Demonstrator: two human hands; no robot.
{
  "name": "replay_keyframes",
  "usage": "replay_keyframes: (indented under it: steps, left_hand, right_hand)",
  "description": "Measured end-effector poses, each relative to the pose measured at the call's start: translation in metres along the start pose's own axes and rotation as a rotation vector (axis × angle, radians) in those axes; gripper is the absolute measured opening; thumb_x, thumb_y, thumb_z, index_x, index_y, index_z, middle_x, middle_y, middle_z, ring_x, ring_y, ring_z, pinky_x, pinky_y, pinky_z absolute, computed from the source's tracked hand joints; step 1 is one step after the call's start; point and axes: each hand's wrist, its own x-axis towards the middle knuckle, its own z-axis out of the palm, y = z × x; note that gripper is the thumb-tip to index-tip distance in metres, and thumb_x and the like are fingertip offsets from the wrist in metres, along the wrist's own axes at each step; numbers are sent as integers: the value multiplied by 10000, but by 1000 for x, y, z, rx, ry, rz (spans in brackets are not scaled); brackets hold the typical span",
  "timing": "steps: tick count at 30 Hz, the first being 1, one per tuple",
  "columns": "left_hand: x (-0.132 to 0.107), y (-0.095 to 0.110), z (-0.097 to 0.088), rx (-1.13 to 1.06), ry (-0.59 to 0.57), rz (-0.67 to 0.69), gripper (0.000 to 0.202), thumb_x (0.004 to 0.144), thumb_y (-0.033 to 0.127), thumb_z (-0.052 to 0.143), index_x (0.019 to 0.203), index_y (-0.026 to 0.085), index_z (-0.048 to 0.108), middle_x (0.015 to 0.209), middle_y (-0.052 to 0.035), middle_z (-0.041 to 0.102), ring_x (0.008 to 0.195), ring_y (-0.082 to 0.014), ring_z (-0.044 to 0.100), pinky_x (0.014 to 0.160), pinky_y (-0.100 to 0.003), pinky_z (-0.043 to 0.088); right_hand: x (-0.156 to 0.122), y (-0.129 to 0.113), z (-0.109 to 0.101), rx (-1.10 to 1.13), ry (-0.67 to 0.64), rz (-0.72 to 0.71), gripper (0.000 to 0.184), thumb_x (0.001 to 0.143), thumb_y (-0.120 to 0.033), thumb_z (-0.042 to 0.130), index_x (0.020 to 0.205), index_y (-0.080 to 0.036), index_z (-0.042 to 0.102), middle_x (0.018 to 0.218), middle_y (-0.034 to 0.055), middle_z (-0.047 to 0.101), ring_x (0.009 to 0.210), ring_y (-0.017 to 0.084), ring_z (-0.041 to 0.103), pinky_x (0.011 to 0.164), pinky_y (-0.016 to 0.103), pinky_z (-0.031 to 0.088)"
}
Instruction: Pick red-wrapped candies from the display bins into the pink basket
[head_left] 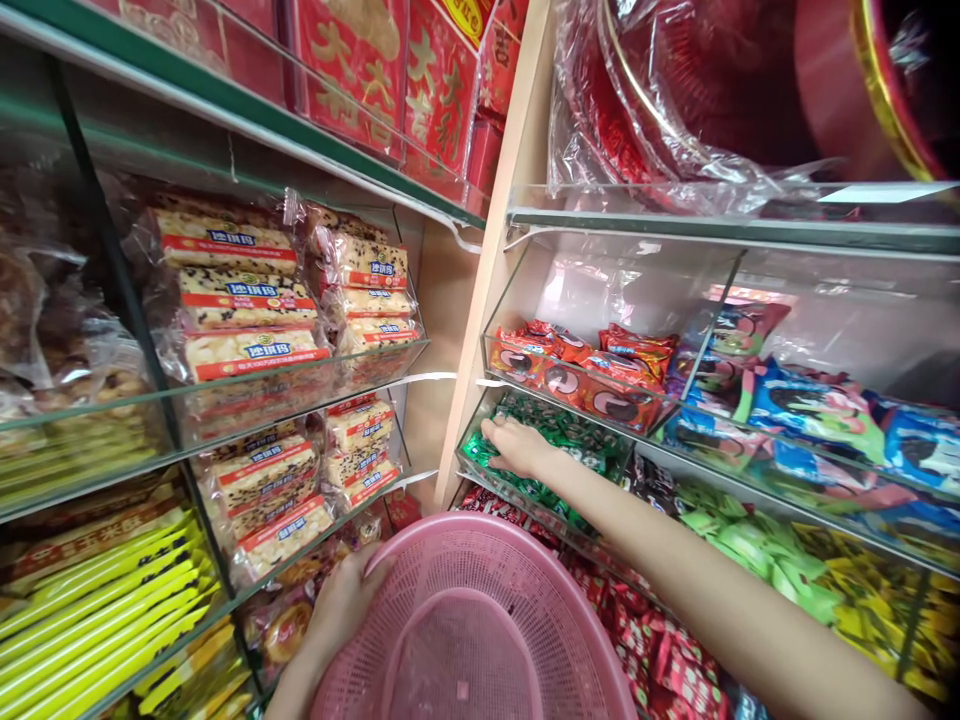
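Two hands: left [346,603] grips pink basket [457,560] rim, right [521,447] lies open, pointing left on green-wrapped sweets [559,420].

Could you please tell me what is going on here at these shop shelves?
A person is at shop shelves. Their left hand holds the rim of a pink plastic basket, while their right hand rests on green-wrapped sweets in a clear shelf bin. Packaged snack bars fill the shelves on the left.

Shelf lip [570,403] probably hems the right hand [521,447].
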Motion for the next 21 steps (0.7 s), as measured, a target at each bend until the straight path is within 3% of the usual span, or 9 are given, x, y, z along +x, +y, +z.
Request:
replay_keyframes:
  steps: [7, 15, 21]
  left_hand:
    - [1, 4, -3, 27, -19, -1, 384, 820, 496, 371, 871, 207, 619, 831, -21, 682, 775, -176, 612, 720, -232, 430]
    - [1, 2, -2, 19, 0, 5, 380, 806, 490, 385, 875, 211, 634, 785, -22, 682, 758, -178, 609, 713, -236, 439]
    - [3, -1, -2, 37, 4, 13, 354, 806, 461, 399, 876, 215, 644, 799, -21, 689, 741, -170, 610, 684, -225, 435]
  right_hand:
    - [2, 4, 2, 30, 8, -54, 266, 784, -223, 575, 1042, -195, 515, 1056, 95, 577, 994, 222, 551, 756, 285, 424]
    - [1, 26, -9, 200, 166, 18, 235, 821, -207, 522, 1055, -194, 514, 1039, 60, 570, 998, 188, 538, 829, 271, 387]
    - [-18, 24, -26, 92, 188, 33, 210, 858, -150, 436, 1054, -172, 509, 1020, 73, 536, 991, 179, 518, 825, 262, 375]
